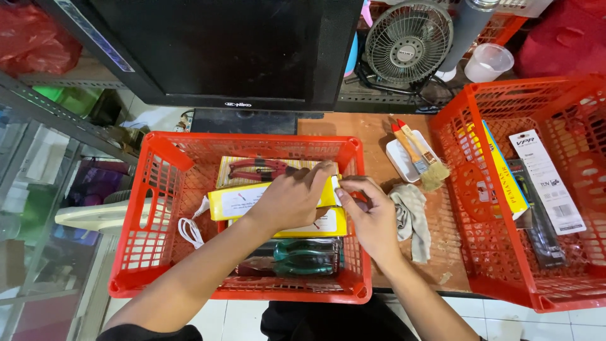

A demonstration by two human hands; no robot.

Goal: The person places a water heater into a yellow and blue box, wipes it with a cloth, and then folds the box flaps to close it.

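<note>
My left hand point(293, 199) lies over a long yellow box point(237, 202) inside the red plastic basket point(164, 208) and grips its right end. My right hand point(372, 218) pinches the same end of that box at the basket's right wall, fingertips touching a small white flap. A second yellow box point(325, 224) lies just below it. Red-handled pliers on a card point(255, 169) lie behind the boxes. Green-handled pliers point(306, 260) lie in front of them.
A white cord point(189, 228) lies at the basket's left. A grey rag point(411, 218) and a white tray with two paintbrushes point(416, 155) sit on the wooden bench. A second red basket point(568, 297) holds packaged tools at right. A black monitor point(221, 50), small fan point(408, 43) and plastic cup point(487, 61) stand behind.
</note>
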